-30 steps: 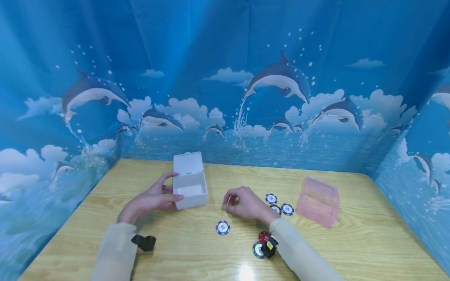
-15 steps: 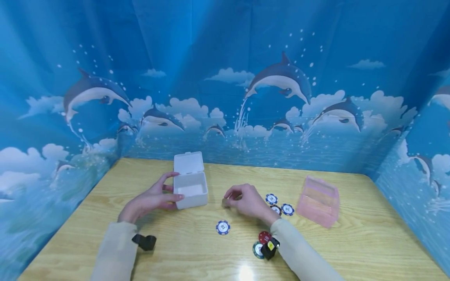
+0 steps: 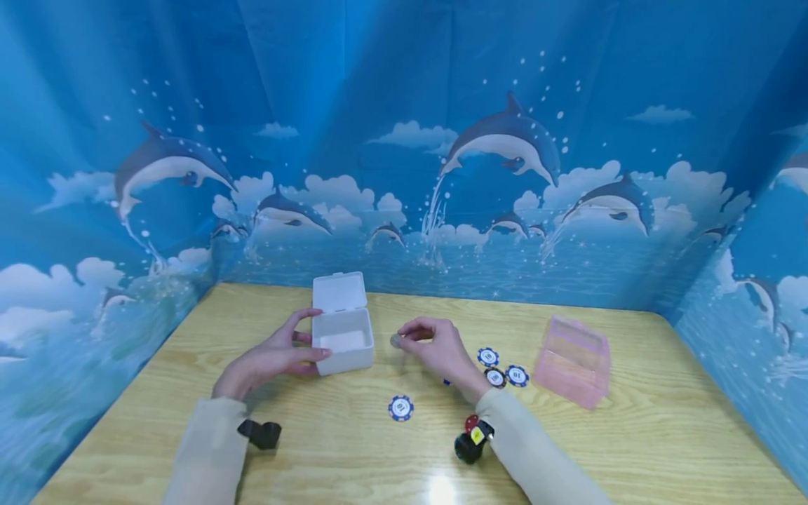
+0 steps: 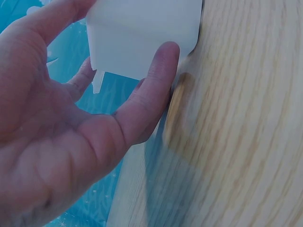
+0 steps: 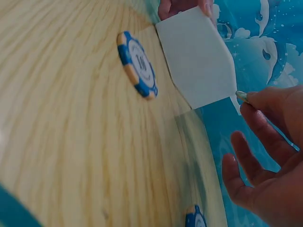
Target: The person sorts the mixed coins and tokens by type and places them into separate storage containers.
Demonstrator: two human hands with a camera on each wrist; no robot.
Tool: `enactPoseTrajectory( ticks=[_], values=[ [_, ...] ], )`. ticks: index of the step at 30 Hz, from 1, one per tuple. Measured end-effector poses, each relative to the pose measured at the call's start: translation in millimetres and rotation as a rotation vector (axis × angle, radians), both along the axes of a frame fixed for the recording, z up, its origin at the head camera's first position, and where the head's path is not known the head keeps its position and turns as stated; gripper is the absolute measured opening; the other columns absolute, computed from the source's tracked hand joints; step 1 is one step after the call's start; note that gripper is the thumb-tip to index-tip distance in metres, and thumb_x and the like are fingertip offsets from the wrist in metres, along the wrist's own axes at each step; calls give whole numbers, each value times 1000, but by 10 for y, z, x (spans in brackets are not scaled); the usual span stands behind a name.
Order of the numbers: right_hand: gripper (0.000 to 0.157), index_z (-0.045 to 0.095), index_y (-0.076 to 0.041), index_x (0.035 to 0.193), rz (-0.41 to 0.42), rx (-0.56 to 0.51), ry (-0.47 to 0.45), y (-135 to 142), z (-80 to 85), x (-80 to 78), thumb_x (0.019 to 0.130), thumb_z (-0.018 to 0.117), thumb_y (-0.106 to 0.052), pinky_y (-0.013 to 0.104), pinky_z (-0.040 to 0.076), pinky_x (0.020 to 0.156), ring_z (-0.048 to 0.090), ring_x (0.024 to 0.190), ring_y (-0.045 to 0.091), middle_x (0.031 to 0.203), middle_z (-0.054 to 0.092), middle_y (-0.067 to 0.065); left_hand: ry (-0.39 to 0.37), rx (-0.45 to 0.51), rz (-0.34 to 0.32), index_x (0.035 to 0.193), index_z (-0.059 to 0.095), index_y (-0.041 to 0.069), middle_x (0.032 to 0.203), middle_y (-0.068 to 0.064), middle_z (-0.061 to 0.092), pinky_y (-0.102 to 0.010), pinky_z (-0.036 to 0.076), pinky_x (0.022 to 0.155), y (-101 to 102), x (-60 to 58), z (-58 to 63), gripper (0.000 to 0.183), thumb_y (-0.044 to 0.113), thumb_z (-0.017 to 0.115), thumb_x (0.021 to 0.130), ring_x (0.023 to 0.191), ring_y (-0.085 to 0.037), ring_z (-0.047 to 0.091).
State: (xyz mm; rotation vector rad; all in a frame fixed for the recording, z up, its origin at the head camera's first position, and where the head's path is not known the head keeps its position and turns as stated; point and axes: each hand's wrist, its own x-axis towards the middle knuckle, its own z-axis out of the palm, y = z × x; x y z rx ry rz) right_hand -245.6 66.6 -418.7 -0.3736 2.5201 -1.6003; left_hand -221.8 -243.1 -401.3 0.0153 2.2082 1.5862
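Note:
A small white box (image 3: 343, 341) with its lid flipped up stands on the wooden table (image 3: 663, 435). My left hand (image 3: 273, 356) holds its left side, thumb against the front wall (image 4: 142, 33), fingers behind. My right hand (image 3: 435, 347) hovers just right of the box and pinches a small greyish chip (image 3: 395, 341) at its fingertips; the chip's edge (image 5: 241, 96) shows beside the box (image 5: 199, 56). A blue-and-white chip (image 3: 400, 407) lies flat in front of the hands (image 5: 138, 64).
Three more chips (image 3: 501, 368) lie right of my right hand, beside a pink translucent box (image 3: 571, 361). A red chip (image 3: 470, 423) lies near my right wrist. Blue dolphin-print cloth (image 3: 404, 154) walls the table on three sides.
My right hand rose off the table with the small chip and moved left and back toward the white box. The left hand and box stayed put.

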Motion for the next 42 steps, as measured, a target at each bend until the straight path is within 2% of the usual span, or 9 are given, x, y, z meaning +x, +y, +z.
enactPoseTrajectory(
  ticks=[6, 13, 22, 31, 38, 42],
  values=[
    [17, 77, -18, 105, -37, -85, -7, -95, 35, -6, 89, 80, -21, 30, 60, 81, 70, 99, 14, 103, 77, -1, -1, 13, 13, 160, 12, 26, 145, -27, 41, -44, 61, 94, -6, -19, -11, 95, 26, 78, 91, 118, -34, 64],
    [18, 76, -15, 106, -43, -150, -26, -222, 71, 5, 88, 80, -18, 29, 60, 79, 71, 95, 14, 104, 77, 2, 12, 28, 0, 160, 12, 26, 144, -28, 41, -44, 61, 95, -13, -22, -17, 94, 23, 77, 92, 118, -34, 64],
    [21, 75, -10, 109, -59, -222, -61, -346, 62, -3, 89, 78, -16, 31, 61, 79, 70, 91, 13, 105, 76, 8, 14, 25, -4, 159, 11, 24, 145, -29, 40, -45, 61, 95, 2, -7, -24, 93, 25, 77, 93, 121, -37, 63],
    [25, 73, -4, 112, -66, -305, -109, -467, 46, -11, 89, 78, -12, 36, 64, 79, 71, 89, 12, 106, 76, 13, 14, 0, -4, 159, 13, 27, 145, -27, 41, -45, 61, 95, -20, -18, -45, 92, 29, 77, 93, 117, -33, 65],
    [26, 73, -4, 113, -58, -357, -153, -556, 40, -25, 89, 78, -12, 42, 64, 83, 70, 87, 12, 106, 75, 13, 6, -17, 5, 158, 14, 28, 146, -27, 41, -45, 60, 96, -12, -22, -43, 93, 31, 78, 91, 120, -34, 63],
    [26, 72, -6, 115, -48, -349, -161, -589, 51, -18, 91, 76, -13, 42, 64, 84, 71, 91, 14, 109, 74, 13, 0, -24, 11, 158, 14, 28, 146, -27, 41, -45, 60, 95, -12, -24, -40, 93, 32, 78, 91, 122, -35, 62]
  ],
)
